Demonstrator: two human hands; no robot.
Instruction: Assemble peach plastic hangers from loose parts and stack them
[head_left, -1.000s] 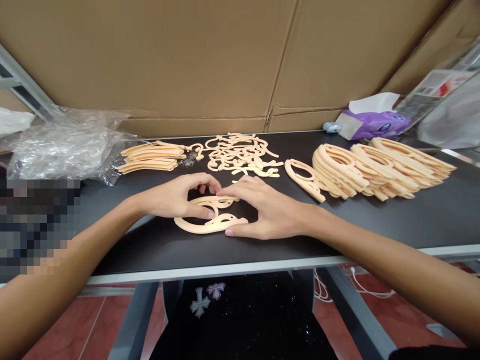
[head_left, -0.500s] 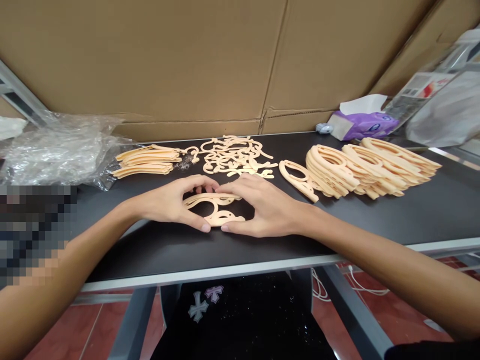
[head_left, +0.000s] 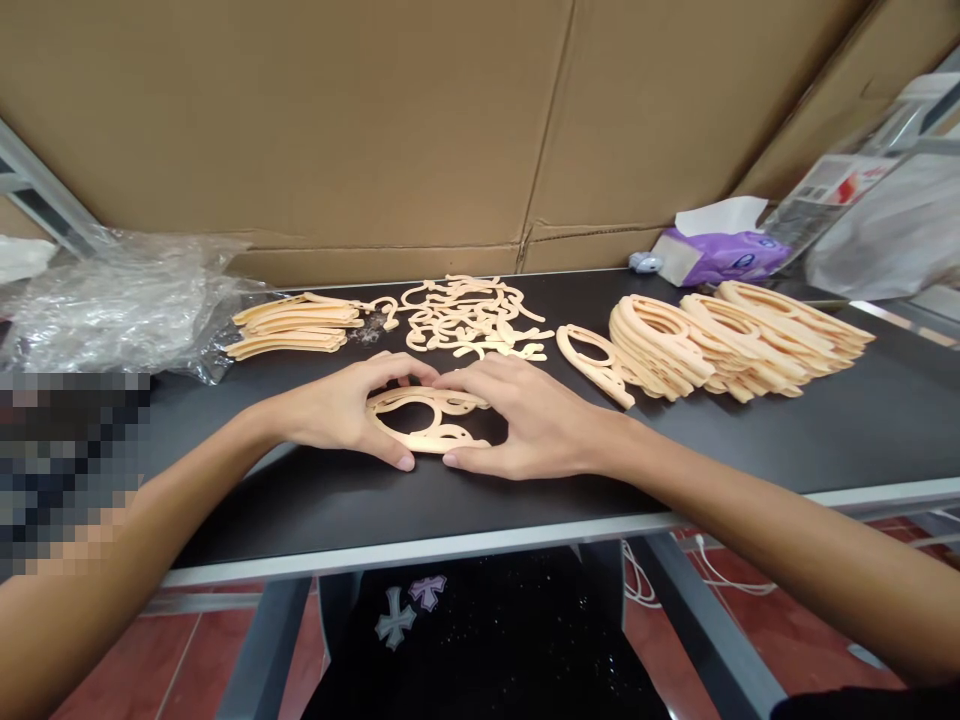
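Observation:
A flat peach-coloured cut-out piece point(head_left: 426, 421) with curved openings lies on the black table point(head_left: 787, 440) in front of me. My left hand point(head_left: 341, 410) curls round its left side, thumb at the near edge and fingers at the far edge. My right hand point(head_left: 536, 420) grips its right side the same way. Fingertips of both hands nearly meet above the piece.
Behind the hands lie a stack of curved strips point(head_left: 292, 325), a heap of small offcuts point(head_left: 472, 315) and a long row of similar pieces point(head_left: 712, 340). Crumpled clear plastic point(head_left: 120, 300) is at left, a purple tissue pack point(head_left: 724, 250) at right, cardboard point(head_left: 375, 120) behind.
Both hands have drawn closer around the piece, which now sits more enclosed between them. The view has shifted slightly; the piles have not moved.

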